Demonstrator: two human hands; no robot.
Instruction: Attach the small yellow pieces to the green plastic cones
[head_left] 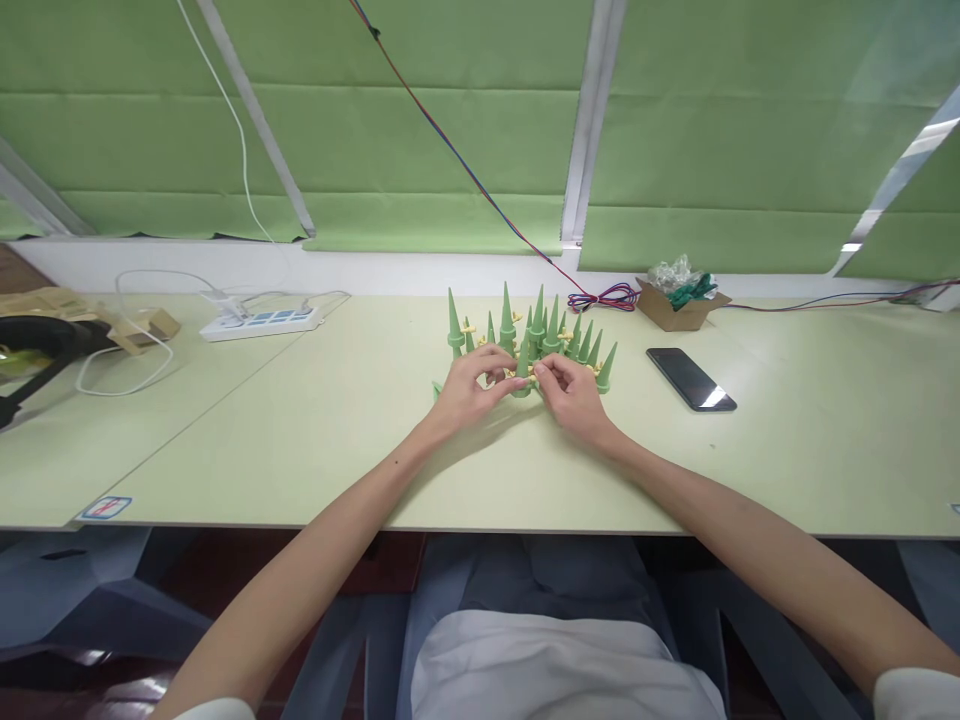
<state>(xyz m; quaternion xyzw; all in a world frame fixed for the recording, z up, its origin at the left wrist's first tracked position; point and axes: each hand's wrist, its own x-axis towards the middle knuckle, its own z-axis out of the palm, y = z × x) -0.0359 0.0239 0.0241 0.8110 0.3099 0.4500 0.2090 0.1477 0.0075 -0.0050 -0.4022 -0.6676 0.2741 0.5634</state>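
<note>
Several pointed green plastic cones (553, 325) stand upright in a cluster on the table, with small yellow pieces (468, 328) among them. My left hand (474, 388) is closed, thumb and fingers around the lower part of the nearest green cone (523, 358). Opposite it, my right hand (574, 395) is pinched, its fingertips at a small yellow piece beside that same cone. The fingers partly hide the cone's base and how the pieces join. Some cones behind are covered by my hands.
A black phone (691, 380) lies to the right on the pale table (360, 450). Behind it is a small cardboard box (679, 312) with plastic and green material, near a bundled cable (604, 297). On the left are a power strip (262, 321) and a black object (45, 350).
</note>
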